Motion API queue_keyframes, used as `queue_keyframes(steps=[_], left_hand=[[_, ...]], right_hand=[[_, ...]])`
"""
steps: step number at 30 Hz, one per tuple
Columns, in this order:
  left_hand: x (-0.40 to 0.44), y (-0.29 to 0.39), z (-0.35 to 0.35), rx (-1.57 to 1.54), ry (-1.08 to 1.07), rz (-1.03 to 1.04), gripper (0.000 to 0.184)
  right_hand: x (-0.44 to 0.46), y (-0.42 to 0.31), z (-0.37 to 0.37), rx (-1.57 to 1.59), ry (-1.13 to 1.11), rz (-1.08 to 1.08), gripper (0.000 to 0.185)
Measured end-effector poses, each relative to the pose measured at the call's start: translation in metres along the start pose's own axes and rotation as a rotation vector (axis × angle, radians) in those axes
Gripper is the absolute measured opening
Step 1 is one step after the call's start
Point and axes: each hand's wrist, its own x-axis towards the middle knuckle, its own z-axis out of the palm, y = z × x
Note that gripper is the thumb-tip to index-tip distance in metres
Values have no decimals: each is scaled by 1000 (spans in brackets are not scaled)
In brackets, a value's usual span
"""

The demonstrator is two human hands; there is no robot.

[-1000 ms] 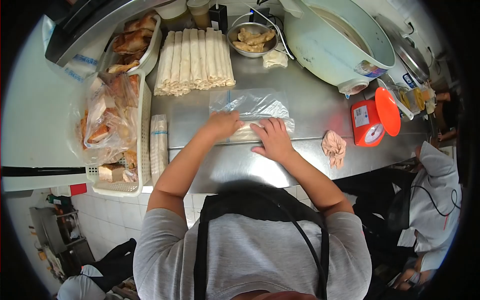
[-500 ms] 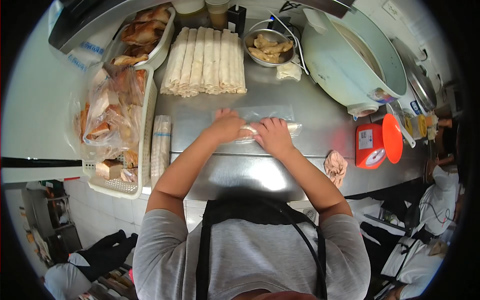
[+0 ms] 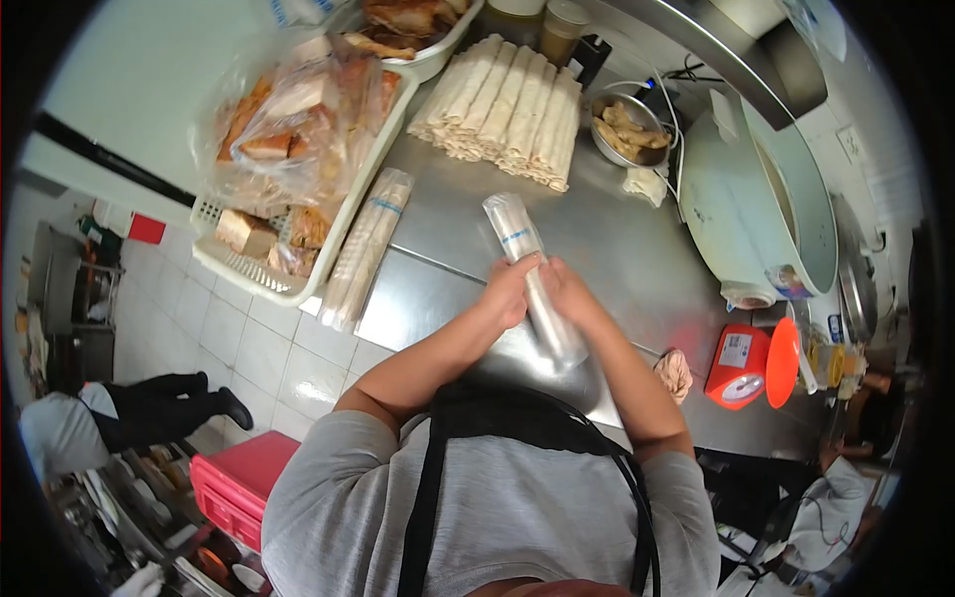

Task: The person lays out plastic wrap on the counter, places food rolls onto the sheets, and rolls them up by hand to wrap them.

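A clear plastic package with blue print, rolled around something pale and long (image 3: 512, 221), is tilted in front of me above the steel counter. My left hand (image 3: 508, 292) is closed around its middle, the thumb lying across the plastic. My right hand (image 3: 567, 290) grips it from the other side. A similar wrapped package (image 3: 368, 249) lies to the left beside the basket. Further back, a stack of pale rolled flat wraps (image 3: 502, 104) rests on the counter.
A white basket (image 3: 343, 234) holds bagged browned meat pieces (image 3: 288, 119). Behind it is a tub of browned poultry (image 3: 413, 25). To the right are a steel bowl (image 3: 631, 124), a large pale green machine (image 3: 731, 209), a red scale (image 3: 736, 366) and a crumpled cloth (image 3: 673, 375). Other people stand nearby.
Both hands have lifted the wrapped package from the counter and brought it closer to my body, turned from crosswise to nearly lengthwise. My view has rotated.
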Motion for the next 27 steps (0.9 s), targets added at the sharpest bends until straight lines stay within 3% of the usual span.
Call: queue_keyframes(steps=[2,3,6,7,10,11,14,17,20,21,23,26,27], left_hand=[[-4,-2,-8,-42,41,22,29],[-7,5,-19,-74,-29,-61,30],[-34,32,-31,114,-215,4,33],[-46,43,-29,167,-247,13,37],[-58,68,-37,431,-271,50,39],[-63,77,-40,520,-245,91,41],[-74,109,-55,649,-160,179,41],[-100,135,-57,1219,411,568,50],[-111,123,-67,2141,359,1147,59],[-107,111,-81,2240,227,946,64],[-100,95,-102,2322,234,848,64],[-97,86,-106,2352,214,779,66],[-96,87,-104,2344,219,776,67]], right_hand=[[-18,-16,16,-11,45,-43,31],[-16,-15,13,-53,-21,3,43],[-8,-29,-1,-3,257,-39,59],[2,-31,0,251,221,-13,68],[8,-70,-6,559,-253,15,57],[20,-72,2,557,-293,36,45],[34,-102,28,683,-245,61,34],[68,-107,68,855,-246,137,30],[113,-97,103,579,-134,242,29],[115,-102,106,553,-123,240,30],[119,-108,104,504,-82,249,32],[126,-96,108,-30,142,-17,38],[114,-88,96,-160,320,-115,40]])
